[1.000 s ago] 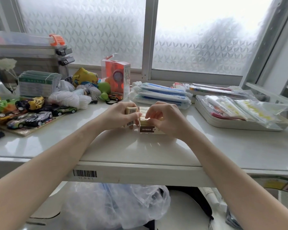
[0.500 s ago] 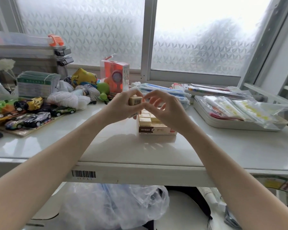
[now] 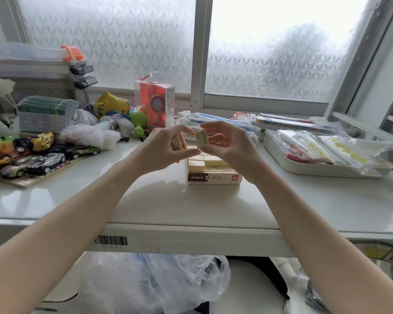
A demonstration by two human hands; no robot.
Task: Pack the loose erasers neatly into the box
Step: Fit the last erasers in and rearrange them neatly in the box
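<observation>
The open eraser box [image 3: 213, 177], cream with a brown label on its front, sits mid-table with several cream erasers [image 3: 196, 165] packed in rows inside. Both hands are raised just above its far left corner. My right hand [image 3: 225, 146] pinches one wrapped eraser [image 3: 202, 138] upright between thumb and fingers. My left hand [image 3: 166, 148] is closed around another eraser [image 3: 176, 143], mostly hidden by its fingers. The two erasers are a small gap apart.
Toy cars [image 3: 43, 163] on a board, yarn [image 3: 89, 135] and a red packet [image 3: 154, 103] crowd the left. A white tray [image 3: 304, 165] of plastic bags lies right. Long packets [image 3: 213, 120] lie behind the box. The table's front edge [image 3: 191, 236] is near.
Both hands lifted from the box. The right hand now holds an eraser of its own, apart from the one in the left hand.
</observation>
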